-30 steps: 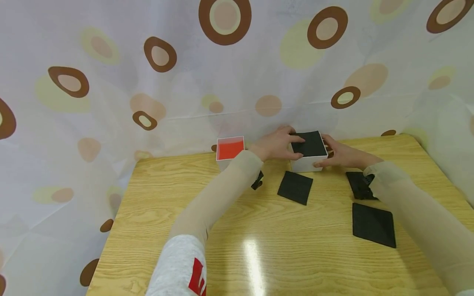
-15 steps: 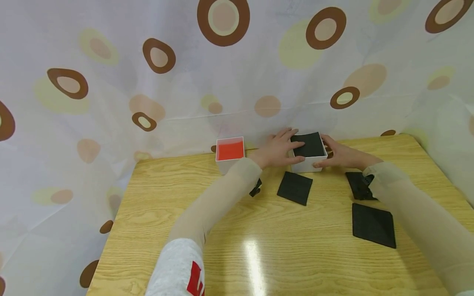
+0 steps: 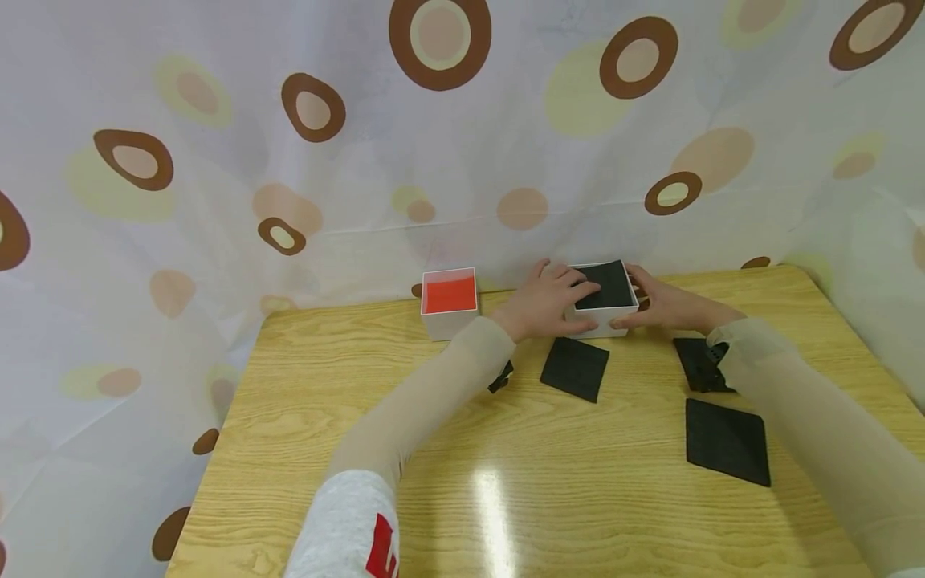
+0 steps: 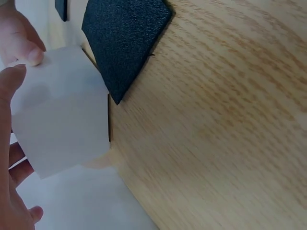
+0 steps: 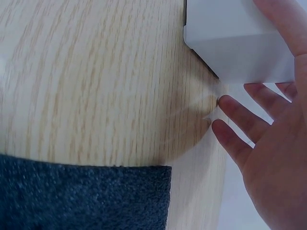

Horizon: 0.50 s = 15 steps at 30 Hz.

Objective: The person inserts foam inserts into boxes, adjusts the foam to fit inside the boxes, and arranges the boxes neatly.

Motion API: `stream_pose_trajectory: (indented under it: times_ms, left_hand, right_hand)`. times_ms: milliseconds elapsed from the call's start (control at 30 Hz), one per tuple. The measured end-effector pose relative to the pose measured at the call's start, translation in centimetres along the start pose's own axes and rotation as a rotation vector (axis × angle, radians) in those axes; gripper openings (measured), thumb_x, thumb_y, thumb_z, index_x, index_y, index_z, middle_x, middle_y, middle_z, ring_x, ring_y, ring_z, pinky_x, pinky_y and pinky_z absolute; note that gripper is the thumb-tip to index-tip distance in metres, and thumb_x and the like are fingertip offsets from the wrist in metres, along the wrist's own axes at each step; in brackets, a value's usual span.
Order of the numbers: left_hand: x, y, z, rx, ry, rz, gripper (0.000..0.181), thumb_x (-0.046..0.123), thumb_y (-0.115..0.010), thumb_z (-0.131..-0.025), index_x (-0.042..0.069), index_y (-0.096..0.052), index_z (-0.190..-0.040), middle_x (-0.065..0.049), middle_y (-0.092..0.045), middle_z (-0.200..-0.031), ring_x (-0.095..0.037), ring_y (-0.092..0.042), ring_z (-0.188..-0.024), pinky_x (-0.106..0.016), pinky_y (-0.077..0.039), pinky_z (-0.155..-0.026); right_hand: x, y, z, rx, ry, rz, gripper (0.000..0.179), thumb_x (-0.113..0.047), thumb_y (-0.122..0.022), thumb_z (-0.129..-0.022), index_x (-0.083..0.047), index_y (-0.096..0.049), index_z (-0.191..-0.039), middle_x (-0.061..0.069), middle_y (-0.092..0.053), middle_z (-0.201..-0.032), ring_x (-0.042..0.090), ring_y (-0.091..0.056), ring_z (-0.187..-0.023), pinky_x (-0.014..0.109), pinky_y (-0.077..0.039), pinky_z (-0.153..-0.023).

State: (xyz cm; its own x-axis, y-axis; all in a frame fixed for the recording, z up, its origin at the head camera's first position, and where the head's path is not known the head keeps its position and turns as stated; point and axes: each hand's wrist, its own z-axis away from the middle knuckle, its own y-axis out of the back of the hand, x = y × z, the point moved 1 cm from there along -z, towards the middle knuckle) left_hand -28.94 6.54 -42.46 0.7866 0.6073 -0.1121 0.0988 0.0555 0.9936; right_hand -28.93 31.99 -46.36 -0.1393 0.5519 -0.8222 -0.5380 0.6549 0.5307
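Note:
A small white box [image 3: 610,323] stands at the back of the table, a black square sheet [image 3: 613,282] lying in its top. My left hand [image 3: 538,307] is at the box's left side, fingers spread, one fingertip over the sheet and the thumb by the front wall. On the opposite side my right hand [image 3: 668,307] holds the box, thumb against the front face and fingers toward the back. In the left wrist view the box's white walls [image 4: 62,124] appear between the two hands. The right wrist view has the box's corner [image 5: 225,43] beside the fingers.
Left of the hands stands a second white box [image 3: 441,325] with a red sheet [image 3: 450,295] inside. Several black squares lie on the wooden table [image 3: 347,369]: one in front of the box [image 3: 574,369], others near the right forearm [image 3: 726,441]. A patterned curtain [image 3: 361,193] hangs behind.
My left hand has slid back toward the left and front edge of the box, uncovering more of its left rim. The right hand keeps its place on the box.

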Motion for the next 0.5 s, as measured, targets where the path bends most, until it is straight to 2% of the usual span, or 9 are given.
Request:
stream_pose_trajectory:
  times_ms: [133, 333, 500]
  left_hand:
    - [0.2, -0.6, -0.4, -0.028, 0.002, -0.014, 0.063, 0.069, -0.046, -0.102, 0.033, -0.050, -0.155, 0.006, -0.048, -0.155, -0.015, -0.038, -0.147, -0.060, -0.014, -0.125]
    - [0.9, -0.6, -1.1, -0.055, 0.013, -0.027, 0.073, 0.075, -0.045, -0.099, 0.036, -0.040, -0.160, 0.004, -0.031, -0.169, -0.016, -0.027, -0.155, -0.065, -0.012, -0.124]
    - [1.3, -0.6, -1.5, -0.077, 0.042, -0.048, 0.073, 0.078, -0.043, -0.097, 0.037, -0.044, -0.158, 0.004, -0.035, -0.166, -0.016, -0.029, -0.154, -0.068, -0.012, -0.123]
  right_hand:
    - [0.1, 0.0, 0.0, 0.002, -0.006, -0.003, 0.102, -0.022, -0.074, -0.099, -0.016, 0.002, -0.166, 0.025, -0.027, -0.158, 0.044, -0.045, -0.134, 0.057, -0.046, -0.103]
    - [0.1, -0.1, 0.1, 0.003, -0.005, 0.004, 0.099, -0.023, -0.073, -0.100, -0.016, 0.001, -0.166, 0.026, -0.027, -0.159, 0.045, -0.047, -0.133, 0.054, -0.049, -0.099]
    - [0.0, -0.1, 0.1, 0.007, 0.005, 0.005, 0.097, -0.021, -0.074, -0.100, -0.015, -0.002, -0.165, 0.025, -0.031, -0.155, 0.041, -0.049, -0.127, 0.048, -0.050, -0.097]
